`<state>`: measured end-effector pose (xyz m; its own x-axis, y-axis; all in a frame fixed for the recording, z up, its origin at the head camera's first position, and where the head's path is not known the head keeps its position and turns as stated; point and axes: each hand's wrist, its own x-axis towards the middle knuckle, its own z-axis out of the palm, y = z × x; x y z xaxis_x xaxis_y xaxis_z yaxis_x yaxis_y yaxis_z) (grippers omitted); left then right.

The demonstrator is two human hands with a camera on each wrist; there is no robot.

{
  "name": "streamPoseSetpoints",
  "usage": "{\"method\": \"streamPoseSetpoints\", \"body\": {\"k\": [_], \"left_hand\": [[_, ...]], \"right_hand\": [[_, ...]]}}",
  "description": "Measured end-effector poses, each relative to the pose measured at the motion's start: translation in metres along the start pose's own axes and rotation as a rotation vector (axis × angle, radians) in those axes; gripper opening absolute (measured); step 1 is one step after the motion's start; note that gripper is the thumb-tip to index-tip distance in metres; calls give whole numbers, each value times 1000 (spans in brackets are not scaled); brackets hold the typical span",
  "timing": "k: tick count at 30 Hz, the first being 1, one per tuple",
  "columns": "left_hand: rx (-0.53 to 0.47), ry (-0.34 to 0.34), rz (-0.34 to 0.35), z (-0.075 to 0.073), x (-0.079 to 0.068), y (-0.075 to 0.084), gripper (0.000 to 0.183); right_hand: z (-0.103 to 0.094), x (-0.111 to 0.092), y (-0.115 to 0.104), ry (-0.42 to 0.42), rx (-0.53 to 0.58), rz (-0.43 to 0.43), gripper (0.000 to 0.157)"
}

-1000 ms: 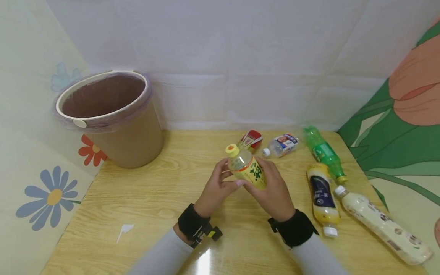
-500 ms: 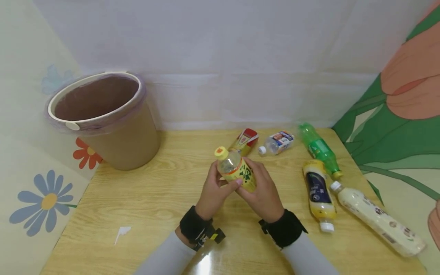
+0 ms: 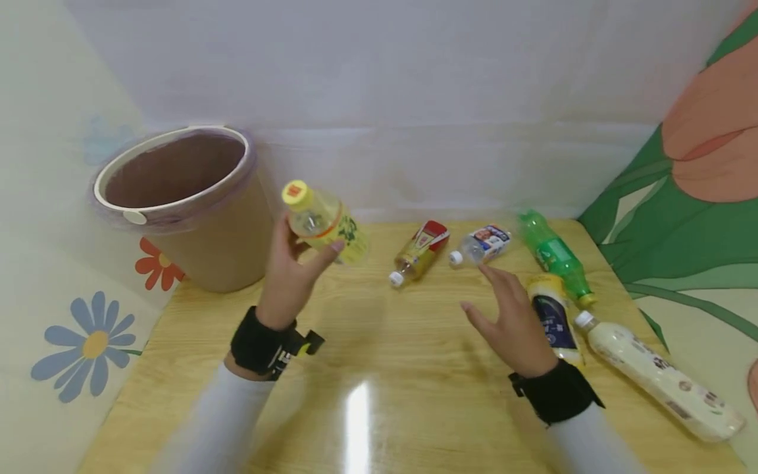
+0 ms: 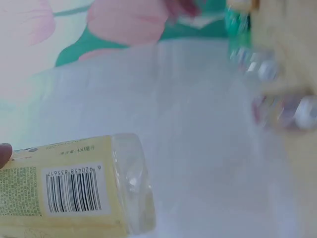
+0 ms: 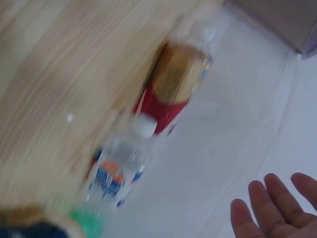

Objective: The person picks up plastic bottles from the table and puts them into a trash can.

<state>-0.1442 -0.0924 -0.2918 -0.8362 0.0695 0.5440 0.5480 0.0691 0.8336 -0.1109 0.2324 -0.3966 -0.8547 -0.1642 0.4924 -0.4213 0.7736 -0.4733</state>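
My left hand (image 3: 294,276) grips a clear plastic bottle (image 3: 337,232) with a yellow cap and yellow label, raised over the table and tilted with its cap toward the upper left. In the left wrist view the bottle's barcode and base (image 4: 133,183) show, with a fingertip at the edge. My right hand (image 3: 509,320) is empty, its fingers spread, above the right part of the table. It partly hides a yellow bottle with a dark label (image 3: 553,316). Beyond its fingertips lies a small clear bottle (image 3: 482,245) with a white cap.
A brown bin (image 3: 216,243) with a purple liner stands at the back left. On the table (image 3: 391,368) lie a red-and-yellow-labelled bottle (image 3: 420,251), a green bottle (image 3: 553,250) and a long cream bottle (image 3: 657,375). A white wall covering stands behind.
Both hands were on the yellow-capped bottle. The right hand has let go and moved right, fingers opened. The left hand has carried the bottle up and left, toward the bin.
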Motion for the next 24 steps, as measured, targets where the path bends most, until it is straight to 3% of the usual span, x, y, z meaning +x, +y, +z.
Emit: {"method": "streamPoseSetpoints", "body": {"k": [5,6,9,13,15,17,21,24], "left_hand": [[187,136,189,-49,28,43,64],[225,166,205,-60,33,51,65],[202,258,212,-94,46,67,65],[328,369,139,-146,68,70,68],[467,385,63,-171,78,62,69],[514,369,-47,-190,86,49,70],[472,348,-227,-207,89,32,70],[427,357,-274,-213,87,25,71]], "right_hand": [[-31,-10,27,-65,-118,101,71],[-35,-12,33,-85,-149,121,72],[-42,-21,50,-159,-235,168,74],[-45,-35,68,-238,-330,213,78],[-45,-41,73,-267,-345,246,80],[-45,-46,76,-288,-339,284,81],[-45,-54,78,-308,-311,329,83],[-44,-56,81,-305,-288,338,84]]}}
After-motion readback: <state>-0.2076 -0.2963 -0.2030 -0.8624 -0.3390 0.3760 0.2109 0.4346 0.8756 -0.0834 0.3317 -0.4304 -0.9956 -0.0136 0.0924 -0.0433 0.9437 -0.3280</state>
